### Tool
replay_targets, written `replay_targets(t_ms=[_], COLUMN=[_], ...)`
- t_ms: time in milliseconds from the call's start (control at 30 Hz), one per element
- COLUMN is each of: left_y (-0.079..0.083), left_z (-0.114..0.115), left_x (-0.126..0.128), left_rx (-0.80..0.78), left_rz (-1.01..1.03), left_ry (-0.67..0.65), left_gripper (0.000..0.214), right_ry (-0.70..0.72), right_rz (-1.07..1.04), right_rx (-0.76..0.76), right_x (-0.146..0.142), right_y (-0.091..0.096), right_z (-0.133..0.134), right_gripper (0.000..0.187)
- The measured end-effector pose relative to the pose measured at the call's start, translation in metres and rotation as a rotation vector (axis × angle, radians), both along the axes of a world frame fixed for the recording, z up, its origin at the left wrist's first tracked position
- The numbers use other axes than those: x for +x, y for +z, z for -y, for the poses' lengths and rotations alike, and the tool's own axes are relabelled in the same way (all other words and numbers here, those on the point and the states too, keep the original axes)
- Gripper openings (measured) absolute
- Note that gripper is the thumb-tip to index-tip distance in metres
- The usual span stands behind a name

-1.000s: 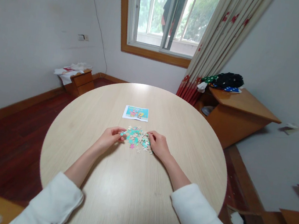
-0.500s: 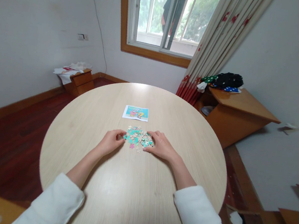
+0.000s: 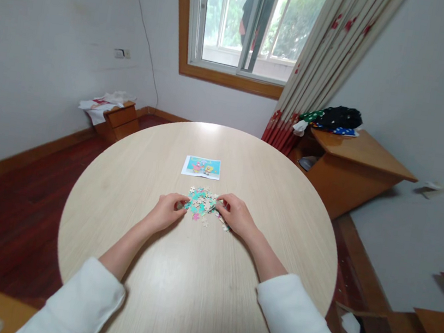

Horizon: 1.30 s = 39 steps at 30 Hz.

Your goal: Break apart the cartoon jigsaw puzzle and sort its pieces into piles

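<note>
A small pile of jigsaw puzzle pieces (image 3: 202, 201), turquoise, pale and pink, lies on the round wooden table (image 3: 190, 272). At the pile's left edge, my left hand (image 3: 167, 207) rests with curled fingers and a gap between thumb and forefinger, touching the outer pieces. My right hand (image 3: 237, 216) is on the right side, its thumb and fingers drawn together on some pieces; the exact hold is partly hidden. A few loose pieces lie beneath that hand. Beyond the pile is a printed picture card (image 3: 201, 167) with colourful cartoon figures.
Behind the table stand a window (image 3: 245, 26) and a long curtain (image 3: 324, 54). A tilted wooden cabinet (image 3: 354, 168) with clothes (image 3: 338, 119) on top is at the right. A small drawer unit (image 3: 121, 119) sits at the far left.
My right hand's thumb and fingers have come closer together and pushed inward over the pile, leaving a few pieces under the palm. My left hand has barely moved.
</note>
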State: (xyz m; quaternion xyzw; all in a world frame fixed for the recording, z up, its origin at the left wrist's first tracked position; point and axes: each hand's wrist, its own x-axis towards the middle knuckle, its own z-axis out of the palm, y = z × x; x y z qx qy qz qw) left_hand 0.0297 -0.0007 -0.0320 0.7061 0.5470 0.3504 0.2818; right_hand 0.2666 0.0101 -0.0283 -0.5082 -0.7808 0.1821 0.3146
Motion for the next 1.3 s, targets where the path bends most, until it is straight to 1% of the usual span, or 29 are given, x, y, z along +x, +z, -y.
replay_targets(t_ms=[233,533,667,833,900,967,1100,1133,1233,1300], left_y=[0.003,0.002,0.001,-0.004,-0.006,-0.007,-0.007,-0.006,-0.006,-0.005], left_z=[0.001,0.000,0.000,-0.002,-0.003,-0.003,-0.002,-0.002,-0.001,-0.001], left_x=[0.001,0.001,0.000,-0.002,-0.002,-0.002,-0.001,-0.001,0.000,0.000], left_rx=[0.020,0.032,0.049,0.077,0.106,0.133,0.143,0.141,0.133,0.131], left_rz=[-0.053,-0.048,-0.053,-0.112,-0.126,-0.135,-0.138,-0.141,-0.147,-0.151], left_ry=[-0.001,-0.005,-0.008,-0.035,-0.038,-0.039,-0.054,-0.060,-0.063,-0.049], left_gripper=[0.018,0.017,0.016,0.018,0.017,0.016,0.014,0.014,0.013,0.014], right_ry=[-0.021,-0.030,-0.041,-0.041,-0.038,-0.031,0.025,0.046,0.077,0.079], right_rz=[-0.077,-0.173,-0.241,-0.457,-0.505,-0.471,-0.256,-0.190,-0.013,0.030], right_rx=[0.039,0.019,-0.026,-0.147,-0.184,-0.177,-0.075,-0.048,-0.004,-0.010], right_x=[0.001,0.000,0.000,-0.003,-0.006,-0.009,-0.012,-0.011,-0.009,-0.007], right_y=[0.003,0.001,0.000,-0.006,-0.008,-0.009,-0.006,-0.005,-0.002,-0.003], right_z=[-0.001,-0.001,-0.002,-0.006,-0.006,-0.004,0.001,0.003,0.004,0.003], right_gripper=[0.016,0.021,0.021,0.017,0.017,0.016,0.014,0.015,0.028,0.026])
